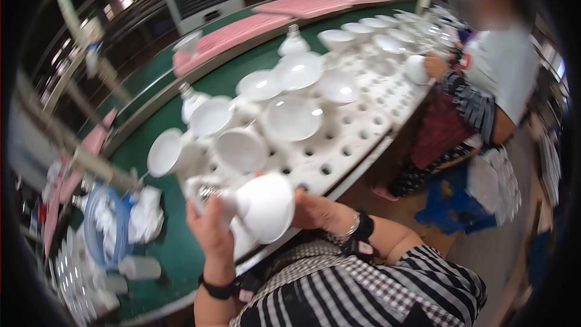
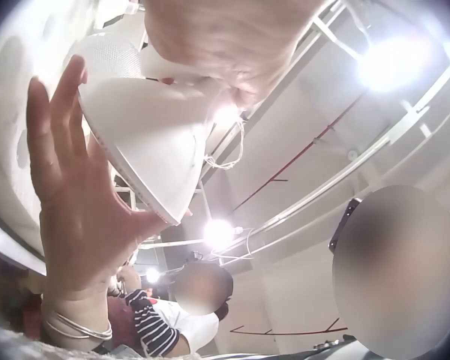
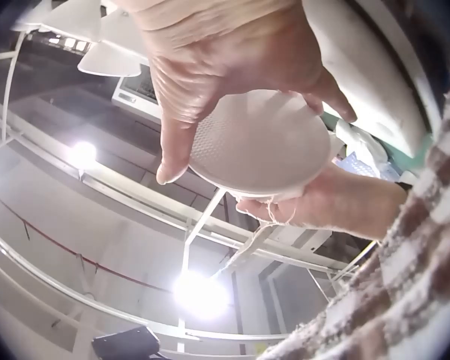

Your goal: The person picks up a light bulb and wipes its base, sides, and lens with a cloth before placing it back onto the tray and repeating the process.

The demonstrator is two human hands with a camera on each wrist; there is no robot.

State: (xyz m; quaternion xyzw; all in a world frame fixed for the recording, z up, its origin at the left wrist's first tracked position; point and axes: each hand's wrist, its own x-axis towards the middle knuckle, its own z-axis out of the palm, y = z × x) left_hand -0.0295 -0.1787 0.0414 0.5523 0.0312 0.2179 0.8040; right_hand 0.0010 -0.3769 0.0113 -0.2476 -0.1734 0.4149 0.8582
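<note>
A white reflector lamp bulb (image 1: pixel 266 207) with a wide round face is held sideways over the near edge of the perforated board. My left hand (image 1: pixel 215 233) grips it at the narrow neck end, where a silver screw cap (image 1: pixel 210 192) shows by the thumb. Thin pale wires (image 3: pixel 274 212) dangle near the left fingers in the right wrist view. On the face side, my right hand (image 1: pixel 321 211) has its fingers spread around the rim, thumb tip at the edge in the left wrist view. The textured bulb face (image 3: pixel 262 142) lies under the right palm.
Several white bulbs (image 1: pixel 295 118) stand face up on the white perforated board (image 1: pixel 357 127). Pink trays (image 1: pixel 242 33) line the back of the green table (image 1: pixel 163 218). A blue-rimmed basket (image 1: pixel 100 245) and a small bottle (image 1: pixel 140 267) are at left. Another person (image 1: pixel 484 85) works at right.
</note>
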